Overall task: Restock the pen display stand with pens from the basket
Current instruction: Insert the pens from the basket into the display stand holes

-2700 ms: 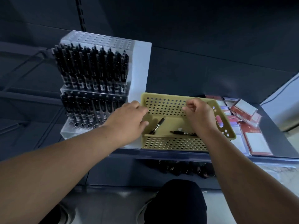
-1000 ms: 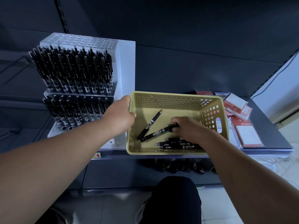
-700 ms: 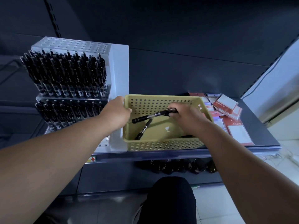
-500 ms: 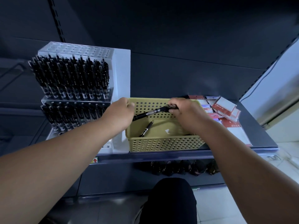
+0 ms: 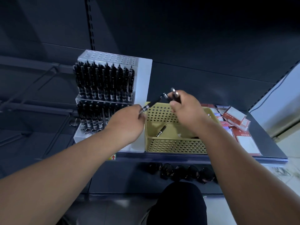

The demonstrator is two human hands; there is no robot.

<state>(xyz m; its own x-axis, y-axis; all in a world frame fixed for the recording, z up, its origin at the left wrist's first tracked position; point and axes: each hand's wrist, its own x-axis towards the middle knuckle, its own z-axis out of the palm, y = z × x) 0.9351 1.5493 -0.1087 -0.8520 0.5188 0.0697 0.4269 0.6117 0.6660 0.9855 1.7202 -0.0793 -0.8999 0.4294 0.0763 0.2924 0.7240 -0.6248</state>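
Observation:
A yellow perforated basket sits on the shelf to the right of the white tiered pen display stand, whose rows are packed with black pens. Above the basket's left rim, my left hand pinches the tip end of a black pen. The pen's other end meets my right hand, which grips a second black pen upright. One loose pen lies inside the basket; the rest of the floor is partly hidden by my right arm.
Red-and-white packets lie stacked on the shelf right of the basket. Dark round items hang under the shelf's front edge. The dark back panel rises behind the stand. My dark-clothed knee is below.
My right hand lifted pens out of the basket and raised them above its rim. My left hand left the basket's rim and took hold of one pen's tip.

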